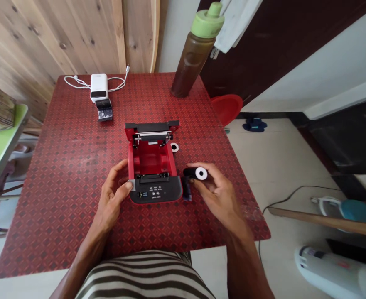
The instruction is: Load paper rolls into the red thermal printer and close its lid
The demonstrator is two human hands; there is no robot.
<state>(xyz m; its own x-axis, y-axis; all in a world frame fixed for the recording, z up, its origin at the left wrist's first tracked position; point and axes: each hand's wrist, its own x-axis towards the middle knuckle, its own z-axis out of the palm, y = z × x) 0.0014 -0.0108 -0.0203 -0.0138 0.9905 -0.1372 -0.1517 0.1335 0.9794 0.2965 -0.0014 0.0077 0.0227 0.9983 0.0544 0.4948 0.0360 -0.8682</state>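
A red and black label printer [154, 195] stands on the table in front of me, its lid [153, 131] raised and the red paper bay [150, 162] bare inside. My left hand [112, 197] grips the printer's left side, thumb on its front corner over a small grey patch. To the right of the printer, my right hand [215, 187] holds a small black paper roll [200, 173] with a white end, between thumb and fingers. A dark loose strip [187, 190] hangs down from the roll beside the printer. Another white-ended roll [174, 147] lies behind the printer's right side, partly hidden.
The red patterned table [70, 199] carries a white device [99, 87] with a cable and a dark strip at the back left. A tall brown bottle [190, 62] with a green cap stands at the back right. A red stool [228, 109] sits beyond the right edge.
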